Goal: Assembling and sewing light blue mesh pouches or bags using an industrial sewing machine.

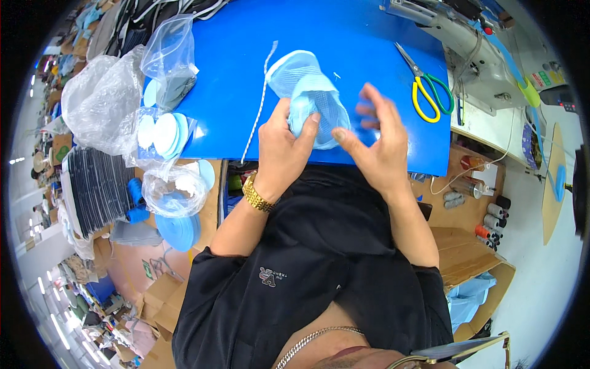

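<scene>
A light blue mesh fabric piece (316,104), like a folded pouch with an opening, is gripped in my left hand (286,138) over the blue table (362,27), thumb pressed on its front. My right hand (378,138) is at the piece's right side, fingers spread and raised, slightly blurred, with the thumb tip at the fabric's lower right edge. A speckled white cord (260,100) lies along the left of the piece. Scissors with yellow and green handles (427,97) lie to the right.
Plastic bags (98,98) and light blue discs (167,135) sit at the left, a coil of blue tape (177,230) below. A sewing machine (467,55) stands at the upper right. Thread spools (496,218) and a cardboard box (473,258) are at the lower right.
</scene>
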